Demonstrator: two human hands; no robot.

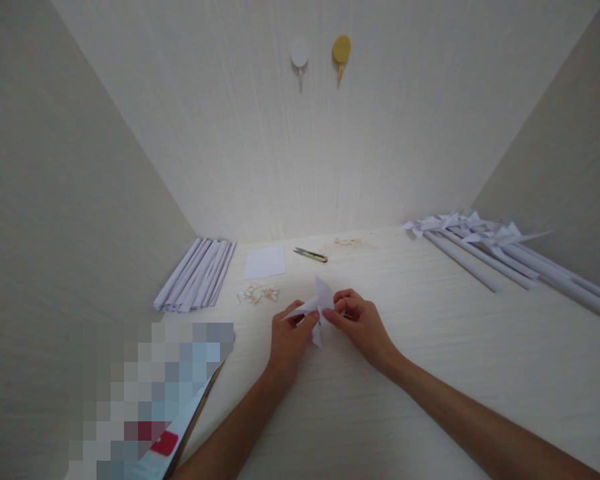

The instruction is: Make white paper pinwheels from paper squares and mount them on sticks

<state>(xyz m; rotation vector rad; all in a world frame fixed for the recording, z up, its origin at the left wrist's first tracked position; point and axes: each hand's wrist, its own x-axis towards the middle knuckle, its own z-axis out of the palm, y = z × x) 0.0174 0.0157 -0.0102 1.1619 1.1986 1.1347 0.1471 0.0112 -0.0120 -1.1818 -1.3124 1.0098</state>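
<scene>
- Lying on the pale surface are one white sheet, one pair of snips, a bundle of rolled paper sticks at far left and a row of finished pinwheels at far right.
- Two round hooks, one white, one yellow, sit on the far wall.
- Both hands pinch one folded paper piece near the middle: left hand with fingers closed on its lower edge, right hand with fingers curled on its right side.
- Forearms angle in from the near edge.
</scene>
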